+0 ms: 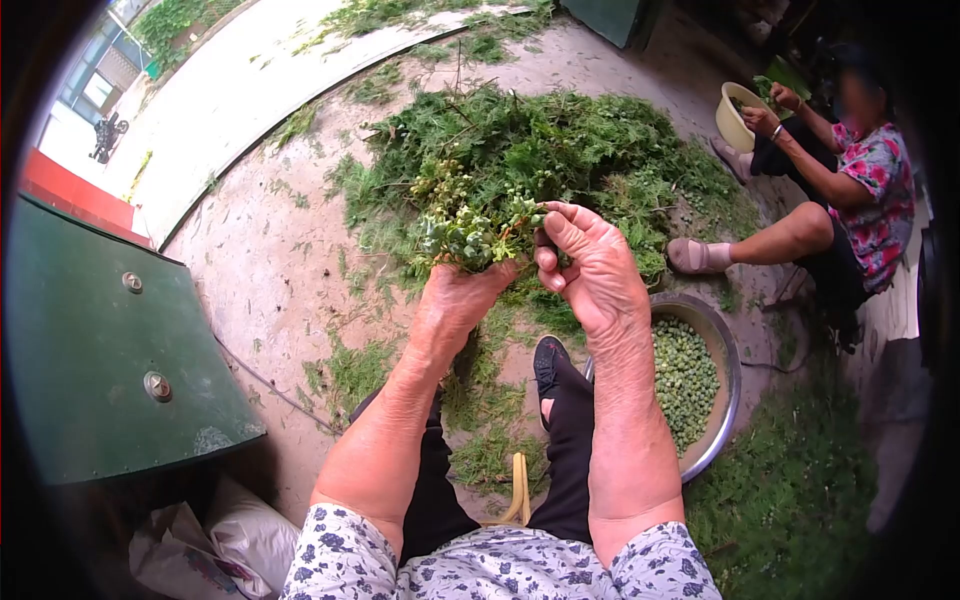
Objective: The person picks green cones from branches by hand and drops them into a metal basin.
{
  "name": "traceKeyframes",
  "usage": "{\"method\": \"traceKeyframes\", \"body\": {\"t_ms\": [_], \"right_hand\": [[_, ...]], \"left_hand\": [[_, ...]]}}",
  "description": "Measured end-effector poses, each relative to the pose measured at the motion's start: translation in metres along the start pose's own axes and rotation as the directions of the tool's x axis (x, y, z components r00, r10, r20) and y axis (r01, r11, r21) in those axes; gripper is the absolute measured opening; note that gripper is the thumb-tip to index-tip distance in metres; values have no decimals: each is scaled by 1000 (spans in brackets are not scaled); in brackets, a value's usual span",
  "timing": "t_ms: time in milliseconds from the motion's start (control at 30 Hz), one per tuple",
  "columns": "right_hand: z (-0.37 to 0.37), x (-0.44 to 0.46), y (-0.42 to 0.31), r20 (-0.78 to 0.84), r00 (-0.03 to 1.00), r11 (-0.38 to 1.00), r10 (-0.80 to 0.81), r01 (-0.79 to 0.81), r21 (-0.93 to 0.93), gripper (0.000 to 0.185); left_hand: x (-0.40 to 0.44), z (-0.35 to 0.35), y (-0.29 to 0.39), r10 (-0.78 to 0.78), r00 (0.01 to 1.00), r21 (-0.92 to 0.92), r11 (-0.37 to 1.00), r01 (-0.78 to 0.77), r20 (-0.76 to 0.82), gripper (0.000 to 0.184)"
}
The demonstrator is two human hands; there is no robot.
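Note:
My left hand (462, 295) is closed round a bunch of evergreen sprigs (470, 225) with pale green, berry-like cones on them. To its right, my right hand (600, 262) has thumb and forefinger pinched at the side of the bunch, on the end of a small sprig (524, 212); its other fingers curl inward. Whether a single cone sits between the fingertips is too small to tell. Below my right forearm, partly hidden by it, a metal basin (728, 370) holds many loose green cones (685, 385).
A large heap of cut evergreen branches (560, 140) lies ahead on the concrete floor. At right a seated person (880, 190) holds greenery over a cream bowl (732, 120). A green metal panel (100, 350) stands left, with white sacks (245, 530) below it.

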State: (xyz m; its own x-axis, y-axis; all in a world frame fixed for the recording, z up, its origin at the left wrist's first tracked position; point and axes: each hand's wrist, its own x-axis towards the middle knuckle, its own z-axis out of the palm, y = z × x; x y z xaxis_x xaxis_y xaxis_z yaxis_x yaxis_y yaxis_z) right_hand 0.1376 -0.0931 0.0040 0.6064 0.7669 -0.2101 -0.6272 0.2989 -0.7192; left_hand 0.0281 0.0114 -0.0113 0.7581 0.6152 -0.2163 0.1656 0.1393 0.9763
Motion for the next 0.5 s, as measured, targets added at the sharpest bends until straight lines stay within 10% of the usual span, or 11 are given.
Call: {"method": "traceKeyframes", "body": {"t_ms": [500], "right_hand": [[8,1,3,-63,993,993,-103,99,-63,15]], "left_hand": [[-7,3,18,-51,989,-196,980,23,-138,29]]}}
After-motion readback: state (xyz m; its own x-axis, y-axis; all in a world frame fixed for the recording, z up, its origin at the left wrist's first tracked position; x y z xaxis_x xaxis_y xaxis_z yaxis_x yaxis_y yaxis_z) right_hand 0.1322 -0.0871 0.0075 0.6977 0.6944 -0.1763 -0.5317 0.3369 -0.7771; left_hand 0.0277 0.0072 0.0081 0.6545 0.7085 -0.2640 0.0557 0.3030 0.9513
